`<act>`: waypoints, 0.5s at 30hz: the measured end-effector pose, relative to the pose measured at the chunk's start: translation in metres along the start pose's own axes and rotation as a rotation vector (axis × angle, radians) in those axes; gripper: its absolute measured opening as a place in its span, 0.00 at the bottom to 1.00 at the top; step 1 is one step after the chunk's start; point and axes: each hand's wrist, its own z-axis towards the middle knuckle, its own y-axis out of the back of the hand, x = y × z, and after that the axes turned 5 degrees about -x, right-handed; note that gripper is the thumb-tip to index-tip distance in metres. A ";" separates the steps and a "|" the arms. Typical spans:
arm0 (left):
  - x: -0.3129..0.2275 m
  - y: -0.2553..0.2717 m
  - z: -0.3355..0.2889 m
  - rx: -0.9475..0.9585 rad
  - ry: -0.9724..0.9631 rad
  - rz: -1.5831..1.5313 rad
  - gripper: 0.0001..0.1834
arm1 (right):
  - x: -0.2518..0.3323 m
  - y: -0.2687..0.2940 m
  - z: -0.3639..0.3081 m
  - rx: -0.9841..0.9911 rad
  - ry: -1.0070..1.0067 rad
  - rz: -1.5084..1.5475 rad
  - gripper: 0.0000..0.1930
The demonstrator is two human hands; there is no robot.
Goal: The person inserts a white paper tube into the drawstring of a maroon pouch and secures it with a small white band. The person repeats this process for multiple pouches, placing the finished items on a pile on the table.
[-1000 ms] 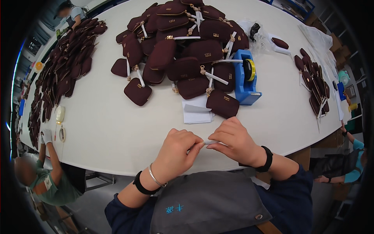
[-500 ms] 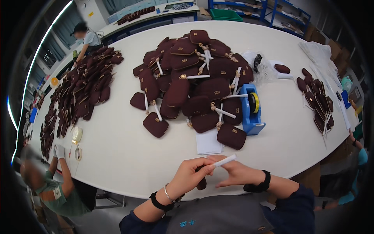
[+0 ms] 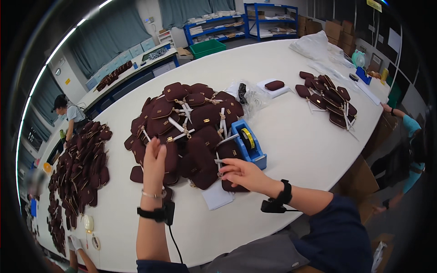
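Observation:
My left hand is raised over the left front of a pile of maroon zip pouches, its fingers stretched upward and nothing visible in them. A dark pouch partly shows beside that wrist. At the pile's front right, my right hand has its bent fingers around a white-wrapped strap. The pouch under those fingers is mostly covered. Many pouches carry gold clasps and similar white-wrapped straps. Close beyond the right hand stands a blue tape dispenser with a yellow-cored roll.
White papers lie before the pile. Clear plastic and one pouch on paper are behind it. More pouches form heaps at left and right. Co-workers are at the table's left and right; a green bin stands beyond.
My hands have parted and reached forward to the pile. The white-wrapped strap held near my body is no longer seen in my left hand. The view has swung right.

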 end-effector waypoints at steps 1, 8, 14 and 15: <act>0.015 0.005 -0.023 0.019 0.017 0.014 0.26 | -0.018 0.008 -0.023 -0.051 0.108 -0.110 0.25; 0.079 0.021 -0.157 0.117 0.024 0.394 0.16 | -0.080 0.081 -0.169 -0.477 -0.016 -0.417 0.12; 0.080 -0.012 -0.187 0.352 -0.246 0.497 0.16 | -0.106 0.128 -0.229 -0.882 0.207 -0.618 0.10; 0.081 -0.019 -0.190 0.394 -0.258 0.520 0.17 | -0.107 0.134 -0.234 -0.913 0.258 -0.624 0.10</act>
